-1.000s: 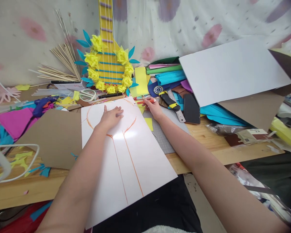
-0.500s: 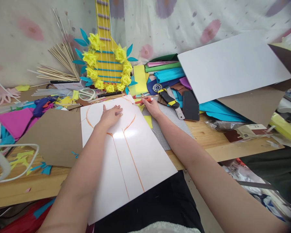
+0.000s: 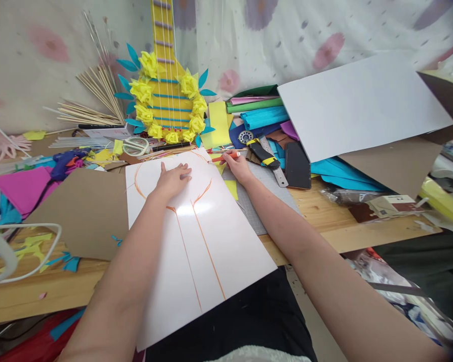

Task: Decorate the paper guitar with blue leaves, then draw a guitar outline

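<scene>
A large white board (image 3: 234,241) lies on the table and juts over its front edge towards me. Orange lines on it form a rounded outline at the far end and two long strokes running towards me. My left hand (image 3: 172,181) rests flat on the upper part of the board, fingers spread. At the board's far right edge, my right hand (image 3: 237,166) is closed around an orange marker (image 3: 226,157). The marker's tip points left, at the board's curved line; whether it touches the surface I cannot tell.
A yellow paper guitar (image 3: 170,108) with paper flowers stands behind. Wooden sticks (image 3: 101,95) and scissors (image 3: 136,146) lie left of it. To the right are a utility knife (image 3: 264,155), a black phone (image 3: 297,166), a grey cutting mat (image 3: 254,201) and a propped white panel (image 3: 362,108). Brown cardboard (image 3: 86,216) lies left.
My right hand and the marker have shifted very slightly to the right. My left hand and the board look unmoved.
</scene>
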The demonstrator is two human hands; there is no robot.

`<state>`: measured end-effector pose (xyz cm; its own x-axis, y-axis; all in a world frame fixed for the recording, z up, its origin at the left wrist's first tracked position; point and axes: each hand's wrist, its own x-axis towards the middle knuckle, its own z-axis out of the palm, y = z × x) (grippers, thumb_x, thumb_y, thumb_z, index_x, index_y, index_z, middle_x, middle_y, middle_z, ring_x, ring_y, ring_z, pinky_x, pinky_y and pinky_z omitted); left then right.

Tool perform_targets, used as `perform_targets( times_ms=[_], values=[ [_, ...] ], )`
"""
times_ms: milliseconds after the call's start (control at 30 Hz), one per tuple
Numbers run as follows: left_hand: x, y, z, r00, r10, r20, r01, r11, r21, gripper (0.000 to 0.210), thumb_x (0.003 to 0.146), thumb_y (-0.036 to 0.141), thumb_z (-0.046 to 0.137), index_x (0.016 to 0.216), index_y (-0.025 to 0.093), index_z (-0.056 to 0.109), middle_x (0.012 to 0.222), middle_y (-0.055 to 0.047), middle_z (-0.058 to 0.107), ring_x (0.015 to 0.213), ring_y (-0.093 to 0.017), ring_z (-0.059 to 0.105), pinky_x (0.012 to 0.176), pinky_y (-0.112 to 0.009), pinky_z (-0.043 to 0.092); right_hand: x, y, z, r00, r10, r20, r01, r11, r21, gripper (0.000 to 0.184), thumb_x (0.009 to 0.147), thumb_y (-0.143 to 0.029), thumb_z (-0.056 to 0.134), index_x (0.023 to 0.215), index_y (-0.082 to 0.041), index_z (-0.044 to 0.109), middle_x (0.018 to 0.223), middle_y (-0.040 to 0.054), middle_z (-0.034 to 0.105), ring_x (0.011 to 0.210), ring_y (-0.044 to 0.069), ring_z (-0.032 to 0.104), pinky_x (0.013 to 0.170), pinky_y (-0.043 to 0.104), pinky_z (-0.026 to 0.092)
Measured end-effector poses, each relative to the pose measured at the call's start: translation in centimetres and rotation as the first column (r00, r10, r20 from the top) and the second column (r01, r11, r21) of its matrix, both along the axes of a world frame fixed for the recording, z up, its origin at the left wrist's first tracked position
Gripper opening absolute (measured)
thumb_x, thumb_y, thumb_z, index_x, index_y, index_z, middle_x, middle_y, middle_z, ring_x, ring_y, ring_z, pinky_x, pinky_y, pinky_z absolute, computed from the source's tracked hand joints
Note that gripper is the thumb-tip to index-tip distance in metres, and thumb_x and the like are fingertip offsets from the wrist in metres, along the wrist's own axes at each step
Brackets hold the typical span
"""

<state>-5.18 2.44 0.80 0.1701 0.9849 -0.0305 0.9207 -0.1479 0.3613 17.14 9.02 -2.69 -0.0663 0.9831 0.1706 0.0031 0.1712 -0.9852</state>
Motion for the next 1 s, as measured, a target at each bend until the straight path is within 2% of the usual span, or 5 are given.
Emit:
perform_targets(
  times_ms=[267,433,533,733,1000],
  values=[
    [-0.02,0.01,0.03,1.0,-0.01,0.005,0.01,1.0,0.006,0.039,0.086,0.03,0.042,0.122,0.034,0.058,0.141,0.002,0.045,0.135,-0.02,0.036,0.113,-0.056,-0.009,0.09,0.3,-0.27,0.998,-0.065,0.005,0.065,0.998,-0.017,0.021,0.074,-0.038,0.056,0.067,-0.02,0.045,0.052,-0.0058,0.056,0.049,0.007,0.044,0.05,0.018,0.033],
    [0.05,-0.02,0.09,1.0,0.004,-0.011,-0.004,1.0,-0.005,0.039,0.087,0.03,0.042,0.121,0.034,0.058,0.141,0.002,0.044,0.135,-0.02,0.035,0.113,-0.054,-0.01,0.19,0.43,-0.46,1.0,-0.023,-0.006,0.023,0.999,0.025,0.018,0.075,-0.036,0.052,0.069,-0.02,0.047,0.055,-0.0054,0.058,0.045,0.005,0.038,0.047,0.018,0.03],
    [-0.03,0.04,-0.07,1.0,0.002,-0.002,-0.002,1.0,-0.001,0.039,0.086,0.029,0.042,0.121,0.035,0.058,0.141,0.002,0.044,0.135,-0.02,0.035,0.113,-0.054,-0.01,0.19,0.37,-0.45,1.0,-0.019,0.01,0.018,0.999,0.036,0.019,0.074,-0.037,0.054,0.069,-0.02,0.048,0.056,-0.0054,0.059,0.045,0.005,0.039,0.048,0.018,0.031],
    [-0.25,0.21,-0.37,1.0,-0.007,0.03,0.006,1.0,0.014,0.038,0.086,0.031,0.043,0.12,0.036,0.059,0.14,0.002,0.046,0.134,-0.019,0.037,0.113,-0.055,-0.011,0.3,0.11,-0.03,0.998,-0.058,-0.006,0.058,0.997,-0.056,0.018,0.074,-0.032,0.053,0.062,-0.02,0.046,0.045,-0.0057,0.051,0.044,0.006,0.042,0.045,0.018,0.031],
    [-0.19,0.09,-0.24,0.999,-0.008,0.031,0.007,1.0,0.018,0.038,0.086,0.03,0.043,0.12,0.036,0.059,0.14,0.003,0.045,0.134,-0.019,0.037,0.113,-0.056,-0.01,0.28,0.1,-0.02,0.999,-0.031,-0.016,0.031,0.999,-0.032,0.015,0.072,-0.03,0.053,0.064,-0.02,0.046,0.047,-0.0053,0.053,0.042,0.006,0.039,0.043,0.018,0.031]
  ],
)
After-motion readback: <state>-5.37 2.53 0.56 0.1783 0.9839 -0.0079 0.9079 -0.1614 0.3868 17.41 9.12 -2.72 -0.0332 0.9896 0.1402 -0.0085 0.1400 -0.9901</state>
